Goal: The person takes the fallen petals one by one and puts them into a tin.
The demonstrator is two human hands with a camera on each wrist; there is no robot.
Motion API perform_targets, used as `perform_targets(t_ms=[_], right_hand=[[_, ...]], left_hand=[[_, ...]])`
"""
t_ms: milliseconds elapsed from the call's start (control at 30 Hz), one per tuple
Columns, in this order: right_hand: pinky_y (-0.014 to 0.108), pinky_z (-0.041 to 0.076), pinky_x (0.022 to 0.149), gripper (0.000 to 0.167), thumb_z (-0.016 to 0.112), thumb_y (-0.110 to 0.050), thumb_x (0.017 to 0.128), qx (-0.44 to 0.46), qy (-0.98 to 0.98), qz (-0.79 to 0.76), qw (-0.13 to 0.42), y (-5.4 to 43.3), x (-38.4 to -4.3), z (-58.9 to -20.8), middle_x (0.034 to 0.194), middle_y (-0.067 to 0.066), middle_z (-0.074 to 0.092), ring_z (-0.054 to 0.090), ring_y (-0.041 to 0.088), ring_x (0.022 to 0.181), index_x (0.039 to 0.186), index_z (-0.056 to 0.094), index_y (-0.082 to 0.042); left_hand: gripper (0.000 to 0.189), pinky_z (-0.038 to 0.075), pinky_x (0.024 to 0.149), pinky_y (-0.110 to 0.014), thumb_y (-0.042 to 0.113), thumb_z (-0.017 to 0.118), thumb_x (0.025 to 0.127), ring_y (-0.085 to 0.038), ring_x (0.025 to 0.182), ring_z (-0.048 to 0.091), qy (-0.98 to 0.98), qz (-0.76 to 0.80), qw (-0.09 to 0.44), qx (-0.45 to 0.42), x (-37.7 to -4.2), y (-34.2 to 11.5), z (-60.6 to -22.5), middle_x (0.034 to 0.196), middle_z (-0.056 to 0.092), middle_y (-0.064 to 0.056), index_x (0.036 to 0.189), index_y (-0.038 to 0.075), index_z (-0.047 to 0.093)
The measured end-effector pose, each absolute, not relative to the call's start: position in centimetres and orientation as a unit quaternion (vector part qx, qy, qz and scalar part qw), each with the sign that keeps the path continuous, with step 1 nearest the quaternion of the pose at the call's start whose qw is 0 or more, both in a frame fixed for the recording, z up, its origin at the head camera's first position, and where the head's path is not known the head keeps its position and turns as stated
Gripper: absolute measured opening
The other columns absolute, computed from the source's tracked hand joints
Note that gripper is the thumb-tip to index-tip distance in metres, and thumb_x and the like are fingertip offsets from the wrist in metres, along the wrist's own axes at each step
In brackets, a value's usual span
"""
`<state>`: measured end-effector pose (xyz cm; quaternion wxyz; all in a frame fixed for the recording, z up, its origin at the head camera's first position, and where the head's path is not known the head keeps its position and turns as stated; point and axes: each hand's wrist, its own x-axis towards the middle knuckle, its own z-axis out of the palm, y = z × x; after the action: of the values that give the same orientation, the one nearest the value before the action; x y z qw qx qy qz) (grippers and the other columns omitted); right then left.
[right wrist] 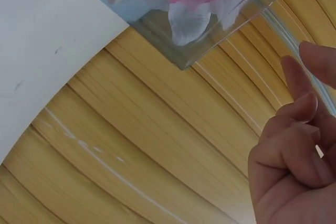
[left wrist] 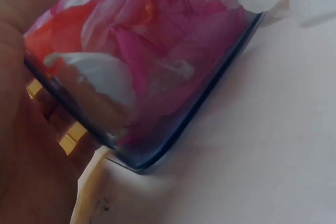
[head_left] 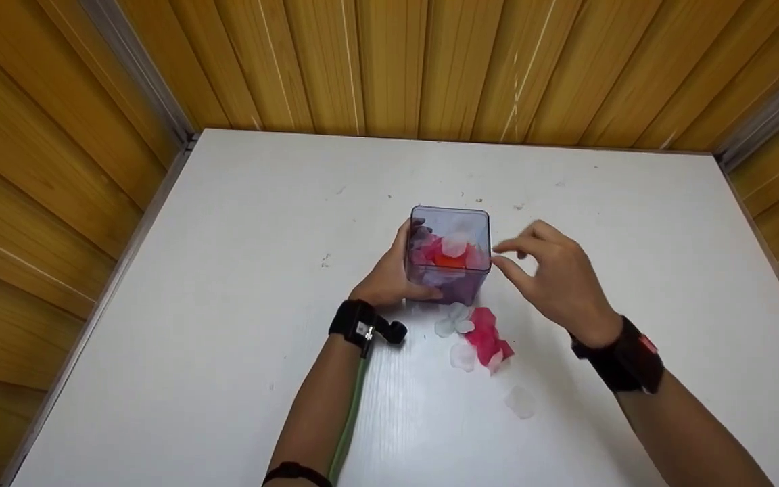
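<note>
A clear, bluish plastic box (head_left: 449,284) stands on the white table, with pink, red and white artificial petals (head_left: 454,247) inside. My left hand (head_left: 389,274) grips it from the left, thumb along the near side and fingers behind the far wall. To the right of the box is my right hand (head_left: 555,281), its thumb and index finger apart at the box's edge, nothing visible between them. The right wrist view shows the other fingers (right wrist: 294,150) of that hand bent. Loose white petals (head_left: 454,321) and a clump of deep pink petals (head_left: 486,338) lie just in front of the box.
A single pale petal (head_left: 520,402) lies nearer the front of the white table (head_left: 227,304). Wood-patterned panels (head_left: 389,67) rise at the back and both sides. Each wrist wears a dark strap (head_left: 623,355).
</note>
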<state>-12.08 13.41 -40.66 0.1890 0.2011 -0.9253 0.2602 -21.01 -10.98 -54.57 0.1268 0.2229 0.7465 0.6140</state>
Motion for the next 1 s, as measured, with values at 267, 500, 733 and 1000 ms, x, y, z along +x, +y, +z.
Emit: perform_targets(t_ms=[267,500,733,1000], right_hand=[[0.022,0.05,0.06,0.022,0.094,-0.013,0.075,0.175,-0.964,0.194,0.044,18.3,-4.1,-46.4,0.082,-0.005,0.055,0.056,0.009,0.075,0.093,0.081,-0.01],[0.021,0.05,0.06,0.023,0.094,-0.02,0.073,0.225,-0.957,0.184,-0.002,19.1,-1.0,-49.8,0.084,-0.011,0.052,0.051,0.002,0.074,0.09,0.08,-0.014],[0.022,0.052,0.062,0.016,0.09,-0.004,0.076,0.231,-0.951,0.206,0.02,18.6,-2.2,-49.7,0.082,-0.013,0.054,0.059,0.004,0.075,0.084,0.08,-0.013],[0.028,0.052,0.064,0.018,0.09,-0.004,0.078,0.184,-0.949,0.254,0.036,16.8,-4.9,-46.2,0.082,-0.01,0.057,0.061,0.013,0.078,0.089,0.08,-0.013]], left_hand=[[0.134,0.03,0.121,-0.041,0.027,0.098,0.063,-0.013,0.141,0.043,0.748,0.612,0.13,0.222,-21.0,-11.0,-54.4,0.154,0.042,0.0,0.164,0.028,0.01],[0.134,0.029,0.122,-0.041,0.029,0.098,0.064,-0.013,0.143,0.04,0.752,0.608,0.128,0.221,-20.9,-11.2,-54.6,0.156,0.039,-0.001,0.164,0.027,0.009],[0.131,0.029,0.121,-0.038,0.029,0.097,0.065,-0.012,0.143,0.038,0.746,0.614,0.122,0.227,-21.0,-11.3,-54.8,0.157,0.037,0.0,0.163,0.028,0.011],[0.132,0.03,0.121,-0.041,0.027,0.097,0.064,-0.015,0.141,0.042,0.749,0.61,0.128,0.223,-20.9,-11.2,-54.7,0.155,0.04,-0.001,0.163,0.029,0.011]])
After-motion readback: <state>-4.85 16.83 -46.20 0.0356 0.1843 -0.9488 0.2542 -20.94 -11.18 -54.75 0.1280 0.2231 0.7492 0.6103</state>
